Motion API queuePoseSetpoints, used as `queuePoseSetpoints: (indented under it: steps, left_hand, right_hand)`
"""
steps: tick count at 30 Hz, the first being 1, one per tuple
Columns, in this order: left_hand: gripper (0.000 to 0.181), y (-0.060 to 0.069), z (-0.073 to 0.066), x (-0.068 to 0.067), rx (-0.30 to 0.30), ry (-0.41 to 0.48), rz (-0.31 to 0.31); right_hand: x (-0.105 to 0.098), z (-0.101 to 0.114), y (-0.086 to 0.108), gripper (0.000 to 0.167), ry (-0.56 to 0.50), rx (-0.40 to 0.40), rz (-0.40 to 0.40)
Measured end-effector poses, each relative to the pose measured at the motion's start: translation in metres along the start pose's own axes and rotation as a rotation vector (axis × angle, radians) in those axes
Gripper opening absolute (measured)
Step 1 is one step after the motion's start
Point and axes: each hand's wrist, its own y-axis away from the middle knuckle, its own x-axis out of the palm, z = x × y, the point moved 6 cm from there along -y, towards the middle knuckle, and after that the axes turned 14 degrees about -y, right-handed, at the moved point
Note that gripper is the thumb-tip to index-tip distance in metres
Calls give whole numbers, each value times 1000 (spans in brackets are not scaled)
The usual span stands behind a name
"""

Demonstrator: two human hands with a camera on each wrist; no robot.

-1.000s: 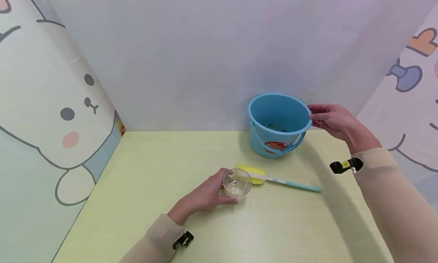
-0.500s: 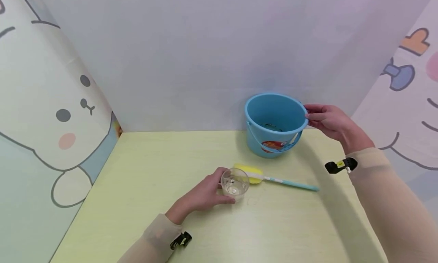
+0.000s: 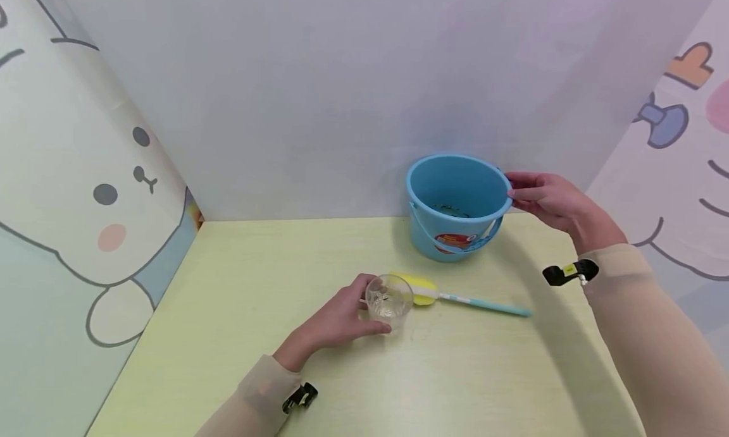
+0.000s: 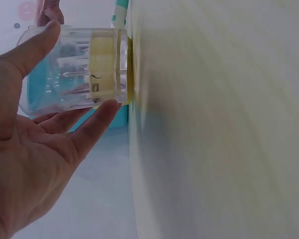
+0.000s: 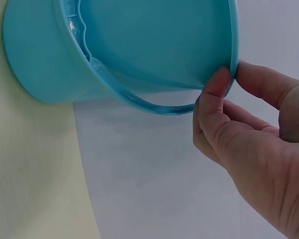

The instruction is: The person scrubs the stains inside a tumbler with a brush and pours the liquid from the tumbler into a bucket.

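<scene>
A clear plastic cup (image 3: 390, 303) stands upright near the middle of the table, and my left hand (image 3: 339, 317) grips it from the left side. In the left wrist view, thumb and fingers of the hand (image 4: 45, 134) lie on either side of the cup (image 4: 74, 69), small dark marks showing on or through its wall. At the back right is a blue bucket (image 3: 438, 234) with dark bits at its bottom. My right hand (image 3: 555, 202) pinches the bucket's right rim. The right wrist view shows the hand's (image 5: 259, 134) thumb and fingers on the rim of the bucket (image 5: 40, 55).
A brush with a yellow sponge head (image 3: 424, 291) and a turquoise and white handle (image 3: 495, 307) lies right of the cup, its head partly behind it. The pale yellow table (image 3: 273, 266) meets a plain back wall; cartoon-printed panels stand on both sides.
The whole head view has shifted slightly, so things appear a little further left. Both hands keep their holds on the cup and the bucket rim.
</scene>
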Motion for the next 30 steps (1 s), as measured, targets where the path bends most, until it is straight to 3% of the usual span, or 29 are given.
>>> queuePoseSetpoints:
  steps: [11, 19, 30]
  left_hand:
    - [77, -9, -4, -30, -17, 30, -84]
    - [78, -23, -7, -59, 20, -48, -190]
    - [79, -50, -15, -106, 40, -128, -255]
  right_hand:
    - [3, 0, -3, 65, 14, -4, -16]
    - [6, -1, -2, 61, 26, -2, -31]
    - [6, -2, -3, 60, 38, 3, -47]
